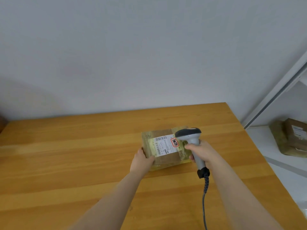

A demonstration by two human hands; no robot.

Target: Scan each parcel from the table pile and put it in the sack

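Table (66, 155): wooden top, set against a plain wall.
Parcel (166, 156): taped brown box, white label up, lying on the table right of centre.
Scanner (191, 138): grey, corded, head over the label's right end.
Right hand (205, 152): wrapped round the scanner's handle.
Left hand (141, 161): gripping the parcel's near left corner.

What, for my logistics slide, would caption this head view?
Left hand holds a parcel on the table while the right hand aims a scanner at its label.
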